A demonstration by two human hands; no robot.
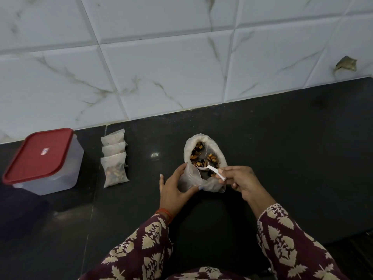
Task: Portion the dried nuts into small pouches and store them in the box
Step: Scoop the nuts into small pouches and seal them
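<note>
Right hand [240,181] pinches white plastic spoon [211,168] of nuts; left hand [177,186] clasps small translucent pouch [189,176]. Risk: floppy mouth folds, nuts spill.

Lower left I see a frosted plastic box [60,170] with a smooth red plastic lid [38,154], thin translucent plastic pouches [115,158] beside it, a glossy white plastic spoon [212,169] at centre, dark polished stone counter [282,148], glossy marbled tiles [161,57] above, and printed cloth sleeves [286,239] below.
</note>
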